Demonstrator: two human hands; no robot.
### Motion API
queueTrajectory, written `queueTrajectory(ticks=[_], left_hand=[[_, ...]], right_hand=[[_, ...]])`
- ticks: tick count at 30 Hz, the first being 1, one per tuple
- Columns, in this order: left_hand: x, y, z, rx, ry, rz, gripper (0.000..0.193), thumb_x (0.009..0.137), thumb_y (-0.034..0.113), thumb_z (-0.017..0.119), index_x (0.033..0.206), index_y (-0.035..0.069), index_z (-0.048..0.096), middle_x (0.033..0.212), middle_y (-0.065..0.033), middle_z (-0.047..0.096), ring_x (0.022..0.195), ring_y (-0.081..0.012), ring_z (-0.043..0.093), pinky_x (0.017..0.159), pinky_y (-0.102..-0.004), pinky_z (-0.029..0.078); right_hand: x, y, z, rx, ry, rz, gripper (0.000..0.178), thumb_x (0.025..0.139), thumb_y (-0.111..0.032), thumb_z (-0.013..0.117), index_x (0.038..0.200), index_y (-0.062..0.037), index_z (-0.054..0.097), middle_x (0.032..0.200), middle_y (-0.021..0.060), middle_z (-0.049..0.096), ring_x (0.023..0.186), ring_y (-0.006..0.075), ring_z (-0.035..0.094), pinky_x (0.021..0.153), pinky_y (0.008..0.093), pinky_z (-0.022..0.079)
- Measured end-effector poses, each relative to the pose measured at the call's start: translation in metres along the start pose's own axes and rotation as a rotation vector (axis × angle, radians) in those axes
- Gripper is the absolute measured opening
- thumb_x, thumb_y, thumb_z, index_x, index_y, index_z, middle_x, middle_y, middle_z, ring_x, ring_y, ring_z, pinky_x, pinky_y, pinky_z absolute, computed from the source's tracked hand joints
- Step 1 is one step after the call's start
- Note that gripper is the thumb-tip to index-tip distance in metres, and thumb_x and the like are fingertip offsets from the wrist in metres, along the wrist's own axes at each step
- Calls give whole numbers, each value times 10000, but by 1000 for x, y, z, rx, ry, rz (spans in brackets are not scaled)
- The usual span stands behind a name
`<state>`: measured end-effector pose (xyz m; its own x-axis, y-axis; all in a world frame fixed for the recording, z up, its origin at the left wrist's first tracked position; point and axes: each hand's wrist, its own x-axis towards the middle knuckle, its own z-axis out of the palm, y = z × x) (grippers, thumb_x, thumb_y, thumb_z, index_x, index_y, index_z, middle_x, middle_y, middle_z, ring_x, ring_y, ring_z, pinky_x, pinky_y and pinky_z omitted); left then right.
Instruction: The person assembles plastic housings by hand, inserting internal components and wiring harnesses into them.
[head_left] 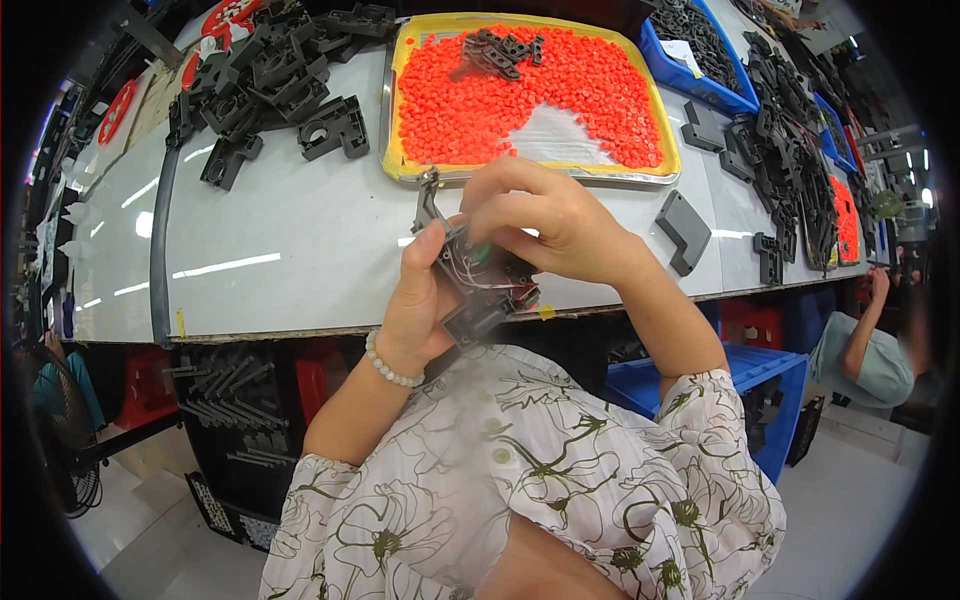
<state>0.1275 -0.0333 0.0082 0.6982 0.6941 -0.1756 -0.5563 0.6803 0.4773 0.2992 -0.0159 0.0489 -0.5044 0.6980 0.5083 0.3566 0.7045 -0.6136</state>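
Observation:
My left hand (pixel 422 300), with a beaded bracelet at its wrist, grips a dark grey plastic housing (pixel 478 318) over the table's near edge. Thin red and white wires run inside the housing, near a small green patch. A narrow grey arm-like part sticks up from its far left end, beside my left thumb. My right hand (pixel 545 215) bends over the housing from the right, its fingers curled and pressed together at the inside. What those fingertips pinch, if anything, is hidden and blurred.
Beyond my hands lies a yellow-rimmed tray (pixel 393 130) of small orange-red pieces, with dark parts on top. Dark housings (pixel 270 75) are heaped at the far left. To the right are an L-shaped grey cover (pixel 683 232), more dark parts (pixel 775 170) and a blue bin (pixel 700 82).

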Motion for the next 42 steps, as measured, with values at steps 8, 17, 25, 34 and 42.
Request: queueTrajectory(ticks=[8,17,25,34,42], left_hand=[[-3,3,1,-7,38,-10,446,869,278,467,1206,-5,399,1115,-186,542,951,-305,610,796,-513,531],[0,6,-4,38,50,17,444,861,189,491,1235,-19,373,1102,-196,540,933,-278,610,794,-452,538],[3,4,2,232,74,155,430,848,142,505,1220,-35,382,1094,-213,545,944,-278,613,800,-443,543],[2,6,-6,221,53,14,464,880,279,460,1234,-10,383,1125,-202,534,911,-293,625,791,-461,542],[2,3,-17,181,-57,-4,684,841,570,475,1279,62,336,1127,-180,533,954,-307,610,758,-486,553]], right_hand=[[-5,4,-1,-16,-32,-16,282,611,81,612,851,-63,643,902,68,586,848,235,594,725,317,484],[-9,0,-4,-46,0,-15,214,639,-40,683,852,-63,673,879,60,590,785,216,588,697,331,477],[-9,-5,-1,-46,22,180,184,686,-92,685,854,-22,659,805,78,585,753,238,579,654,337,470],[-4,-4,-1,-143,-13,67,171,685,-100,683,845,-51,650,802,59,566,794,241,554,687,354,443],[-3,-6,-1,-134,-39,-9,159,681,-94,689,823,-42,641,830,54,565,812,237,556,704,346,446]])
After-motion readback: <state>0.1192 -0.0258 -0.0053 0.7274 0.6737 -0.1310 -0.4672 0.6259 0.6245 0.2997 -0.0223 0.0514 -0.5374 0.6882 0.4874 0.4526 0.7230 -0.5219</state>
